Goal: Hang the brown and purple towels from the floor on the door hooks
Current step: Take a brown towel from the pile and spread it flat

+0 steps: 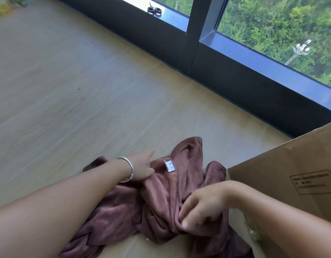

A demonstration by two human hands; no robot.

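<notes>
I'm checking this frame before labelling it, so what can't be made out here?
- Purple towel and door hooks: none shows in the head view.
- Brown towel: its near end is cut off by the bottom edge; the left hand and right hand cover other parts.
- Cardboard box: printed label too blurred to read.
- Small dark objects on the window sill: too small to identify.

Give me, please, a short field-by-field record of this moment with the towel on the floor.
towel: brown towel crumpled on the tiled floor, white label showing
left hand: left hand grips a fold near the label; silver bangle on the wrist
right hand: right hand pinches a bunched fold
beside: cardboard box on the right
purple towel: not seen
</notes>
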